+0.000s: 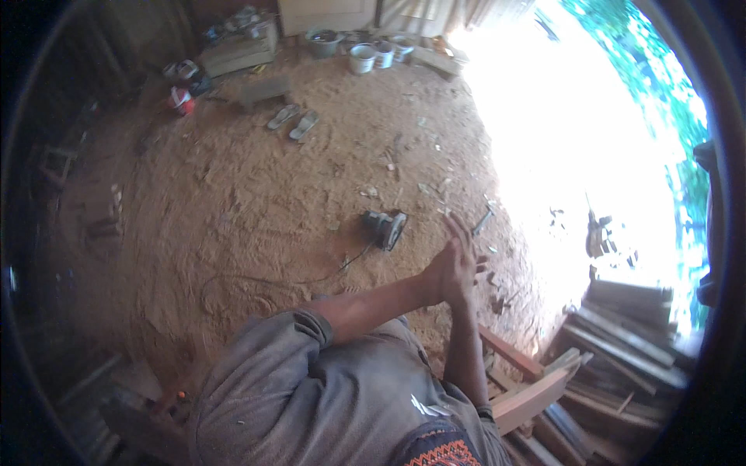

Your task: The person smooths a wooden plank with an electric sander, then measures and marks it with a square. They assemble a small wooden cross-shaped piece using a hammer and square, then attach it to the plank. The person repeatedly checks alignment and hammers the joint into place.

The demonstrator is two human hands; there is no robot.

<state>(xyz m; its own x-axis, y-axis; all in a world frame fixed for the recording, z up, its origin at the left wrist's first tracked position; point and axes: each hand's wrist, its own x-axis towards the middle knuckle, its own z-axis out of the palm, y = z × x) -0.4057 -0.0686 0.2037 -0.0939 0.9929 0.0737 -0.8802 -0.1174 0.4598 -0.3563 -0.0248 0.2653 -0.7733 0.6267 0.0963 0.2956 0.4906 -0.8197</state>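
My left hand and my right hand meet in front of me, one crossed against the other. Fingers on both are stretched out, some pointing away from me and some to the right. Nothing shows between the palms, though the surfaces where they touch are hidden. On the sandy ground just beyond lies a corded power tool with a dark body and a round disc-like end. Its thin cord loops off to the left. Close past my fingertips is a slim hammer-like tool.
A pair of sandals lies farther off. White buckets and a grey tub stand at the back near a wooden box. Planks are stacked at right, beside a reddish wooden frame near my right arm.
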